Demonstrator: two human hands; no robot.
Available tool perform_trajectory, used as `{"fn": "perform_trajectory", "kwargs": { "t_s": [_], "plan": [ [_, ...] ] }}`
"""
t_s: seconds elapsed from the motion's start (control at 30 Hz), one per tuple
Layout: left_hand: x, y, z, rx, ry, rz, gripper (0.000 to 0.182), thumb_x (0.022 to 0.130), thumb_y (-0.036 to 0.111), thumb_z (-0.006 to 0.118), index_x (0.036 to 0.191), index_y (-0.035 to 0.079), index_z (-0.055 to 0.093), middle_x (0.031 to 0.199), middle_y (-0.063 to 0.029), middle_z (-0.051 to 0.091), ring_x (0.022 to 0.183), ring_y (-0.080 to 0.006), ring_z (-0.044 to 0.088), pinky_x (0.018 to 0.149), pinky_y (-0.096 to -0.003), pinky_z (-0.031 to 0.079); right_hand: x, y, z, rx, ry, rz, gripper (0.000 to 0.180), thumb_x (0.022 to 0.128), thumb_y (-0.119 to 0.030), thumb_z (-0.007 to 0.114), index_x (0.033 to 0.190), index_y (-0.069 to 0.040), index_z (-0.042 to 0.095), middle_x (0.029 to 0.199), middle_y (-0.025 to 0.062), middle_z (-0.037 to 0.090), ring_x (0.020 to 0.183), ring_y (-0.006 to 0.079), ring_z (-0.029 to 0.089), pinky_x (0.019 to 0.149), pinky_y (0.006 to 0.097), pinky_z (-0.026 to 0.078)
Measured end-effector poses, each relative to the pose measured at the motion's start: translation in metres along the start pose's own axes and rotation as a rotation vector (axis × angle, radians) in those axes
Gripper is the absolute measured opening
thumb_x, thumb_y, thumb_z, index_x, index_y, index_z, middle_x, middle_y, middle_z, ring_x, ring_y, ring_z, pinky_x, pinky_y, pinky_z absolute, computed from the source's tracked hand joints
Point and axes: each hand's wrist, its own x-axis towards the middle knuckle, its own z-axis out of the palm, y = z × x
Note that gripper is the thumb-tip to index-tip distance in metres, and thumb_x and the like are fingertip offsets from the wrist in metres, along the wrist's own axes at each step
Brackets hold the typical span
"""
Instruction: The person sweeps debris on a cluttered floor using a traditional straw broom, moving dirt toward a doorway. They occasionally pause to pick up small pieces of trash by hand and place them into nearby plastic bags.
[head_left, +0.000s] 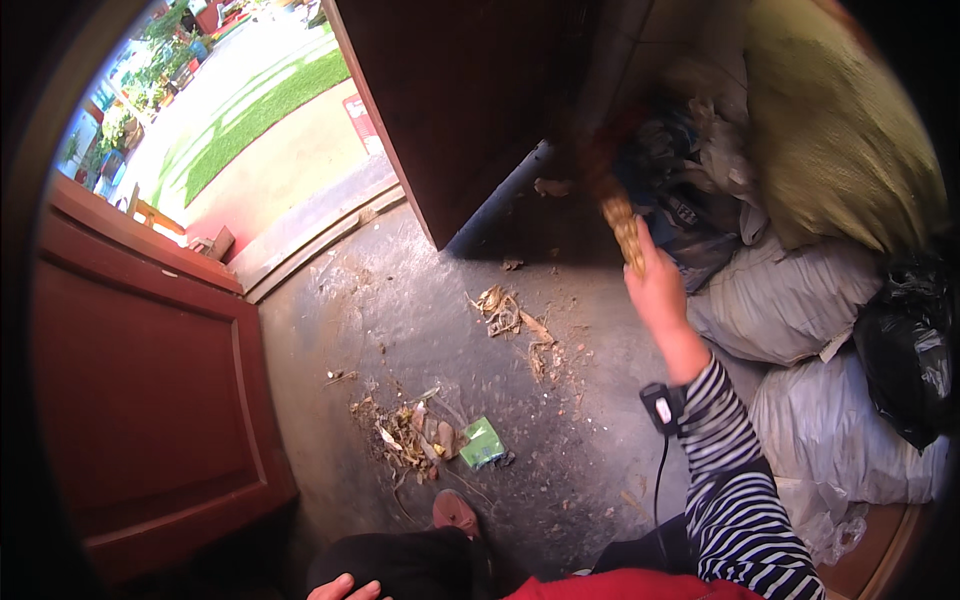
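My right hand (657, 291) is closed around the plaited straw handle of a hand broom (624, 231). Beyond my fist, the broom's far end is blurred in the dark behind the door, near plastic bags (679, 206). Low in the view, the fingertips of my left hand (345, 589) rest by my dark-trousered knee, with the palm cut off by the frame edge. In front of my shoe (454, 513) lies a heap of dry leaves and scraps (416, 431) with a green packet (482, 442) beside it. A second clump of dry husks (502, 311) lies farther off.
A dark door leaf (465, 112) stands ajar, and a red-brown panelled door (150, 390) is at left. The doorsill (326, 240) leads outside. On the right are a yellowish woven sack (832, 127), white sacks (787, 300) and a black plastic bag (907, 345). Grit dots the concrete floor (322, 322).
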Motion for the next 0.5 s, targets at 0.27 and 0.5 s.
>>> {"fn": "perform_trajectory", "kwargs": {
  "t_s": [0.27, 0.5],
  "plan": [
    [-0.015, 0.003, -0.005, 0.016, -0.017, -0.035, 0.036, 0.092, 0.032, 0.057, 0.1, 0.001, 0.074, 0.108, -0.0147, 0.071, 0.108, -0.0356, 0.063, 0.093, -0.0433, 0.05, 0.046, 0.001, 0.028, -0.245, -0.035, 0.11, 0.077, 0.083, -0.009, 0.06, 0.152, -0.02, 0.028, 0.101, 0.026, 0.061, 0.09, 0.0442, 0.061, 0.077, 0.0498, 0.051],
    [-0.016, 0.002, -0.005, 0.005, -0.023, -0.054, 0.036, 0.092, 0.032, 0.058, 0.101, 0.001, 0.074, 0.109, -0.0143, 0.07, 0.109, -0.0349, 0.062, 0.094, -0.0435, 0.05, 0.023, 0.022, 0.043, -0.284, -0.022, 0.115, 0.072, 0.088, -0.01, 0.056, 0.154, -0.018, 0.027, 0.097, 0.0234, 0.061, 0.087, 0.0408, 0.065, 0.073, 0.0494, 0.054]
  ]
}}
